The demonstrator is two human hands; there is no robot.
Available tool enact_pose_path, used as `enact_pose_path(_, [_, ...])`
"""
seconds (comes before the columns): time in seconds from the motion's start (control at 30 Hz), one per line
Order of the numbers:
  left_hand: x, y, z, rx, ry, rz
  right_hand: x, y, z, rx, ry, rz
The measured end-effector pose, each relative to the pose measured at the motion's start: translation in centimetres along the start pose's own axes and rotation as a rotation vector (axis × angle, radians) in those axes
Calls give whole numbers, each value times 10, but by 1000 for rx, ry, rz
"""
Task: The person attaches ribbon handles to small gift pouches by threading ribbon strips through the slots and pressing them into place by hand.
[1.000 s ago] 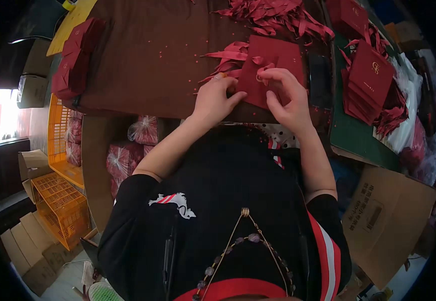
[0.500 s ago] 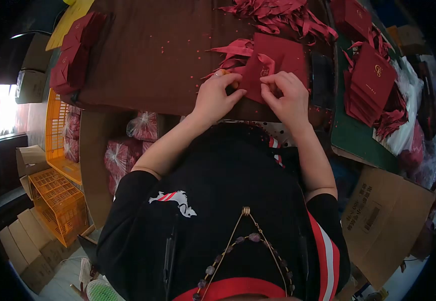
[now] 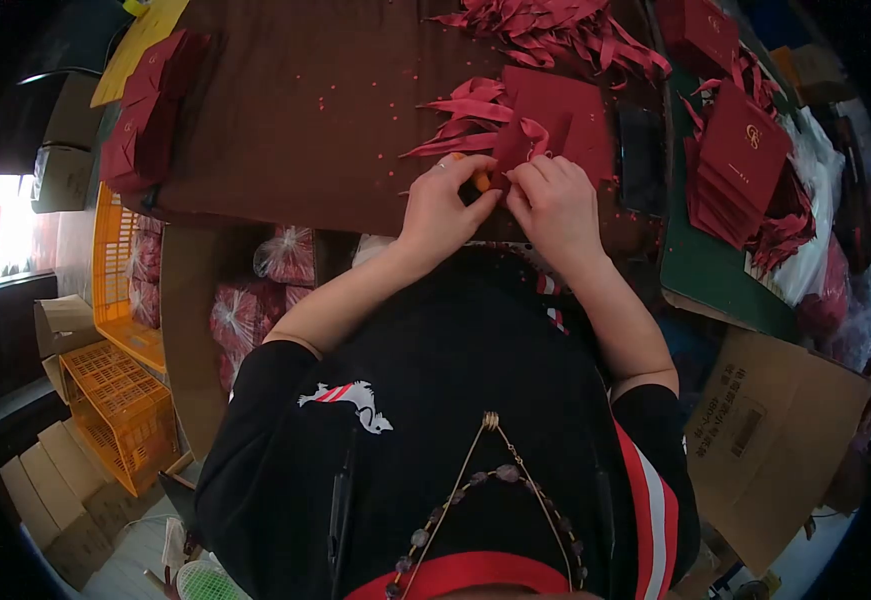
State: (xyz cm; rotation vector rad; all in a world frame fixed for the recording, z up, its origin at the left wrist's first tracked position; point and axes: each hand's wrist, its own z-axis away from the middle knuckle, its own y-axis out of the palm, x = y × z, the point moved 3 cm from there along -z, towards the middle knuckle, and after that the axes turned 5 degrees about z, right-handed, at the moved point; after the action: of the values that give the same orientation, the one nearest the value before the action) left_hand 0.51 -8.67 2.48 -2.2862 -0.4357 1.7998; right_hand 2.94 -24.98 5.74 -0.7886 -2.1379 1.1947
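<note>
In front of me, a small dark red paper bag (image 3: 517, 142) with a pinkish-red ribbon (image 3: 534, 133) is held tilted up off the table. My left hand (image 3: 442, 207) is closed at its left edge, thumb and index finger meeting there. Something orange (image 3: 480, 181), perhaps a tool handle, shows inside that hand's curled fingers; its kind is hidden. My right hand (image 3: 558, 208) pinches the bag's near edge, close to the left fingertips. What lies exactly between its fingertips is hidden. Flat under and behind them rests another dark red bag (image 3: 585, 115).
Loose ribbons (image 3: 470, 108) lie beside the bag, and a ribbon heap (image 3: 560, 35) at the back. A dark phone-like slab (image 3: 641, 160) is to the right. Stacked bags with gold print (image 3: 745, 150) sit on a green surface (image 3: 700, 275). More bags (image 3: 143, 125) stand left. Red dots speckle the brown cloth (image 3: 285, 140).
My right hand has moved left, closing up to my left hand. The bag's near edge is now gathered and tilted up between them, and the orange thing shows more.
</note>
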Motion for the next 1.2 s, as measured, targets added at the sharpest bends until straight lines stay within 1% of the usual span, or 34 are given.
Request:
enact_pose_path(0.1, [-6, 4, 4, -13, 64, -65, 3, -3, 0, 32, -27, 56])
enact_pose_path(0.13, [-7, 5, 5, -11, 66, -66, 3, -4, 0, 41, -7, 11])
enact_pose_path(0.2, [-11, 7, 9, -37, 158, -104, 2, -8, -2, 48, 14, -34])
enact_pose_path(0.23, [-12, 8, 11, -35, 159, -105, -3, -8, -3, 108, 114, -163])
enact_pose_path(0.27, [-15, 9, 13, -56, 218, -150, -7, -7, -3, 169, 213, -292])
enact_pose_path(0.3, [-17, 9, 14, -77, 275, -196, -8, -7, -3, 168, 213, -293])
enact_pose_path(0.33, [-17, 9, 13, -77, 275, -197, -9, -7, -2, 136, 202, -284])
enact_pose_path(0.4, [-15, 7, 8, -61, 210, -128, -9, -8, -3, 101, 190, -275])
enact_pose_path(0.47, [-14, 7, 7, -52, 185, -119, -6, -15, -5, -34, 81, -135])
enact_pose_path(0.5, [-13, 7, 7, -41, 155, -108, -6, -15, -5, -36, 80, -135])
enact_pose_path(0.6, [-13, 6, 6, -52, 184, -134, -7, -10, -1, 21, 68, -118])
enact_pose_path(0.67, [-13, 6, 7, -43, 174, -131, -5, -10, -1, 8, 156, -223])
enact_pose_path(0.7, [-13, 7, 7, -32, 162, -129, -4, -10, -2, 8, 155, -223])
enact_pose_path(0.83, [-14, 9, 10, -33, 167, -119, 2, -7, 0, -18, 100, -140])
enact_pose_path(0.93, [-15, 10, 11, -43, 175, -166, 7, -3, 3, -26, 76, -92])
enact_pose_path(1.0, [-14, 11, 13, -50, 265, -263, 11, -3, 3, -25, 66, -66])
enact_pose_path(1.07, [-16, 12, 16, -24, 269, -288, 9, -5, 1, 1, 152, -38])
enact_pose_path(1.1, [-17, 13, 17, 4, 274, -312, 9, -4, 1, 2, 150, -37])
enact_pose_path(1.13, [-17, 14, 17, 3, 276, -311, 9, -2, 2, 50, 143, 2])
enact_pose_path(1.17, [-14, 15, 16, 4, 244, -272, 8, 1, 2, 95, 136, 42])
enact_pose_path(1.2, [-13, 16, 16, 5, 212, -232, 10, -1, 1, 92, 137, 44])
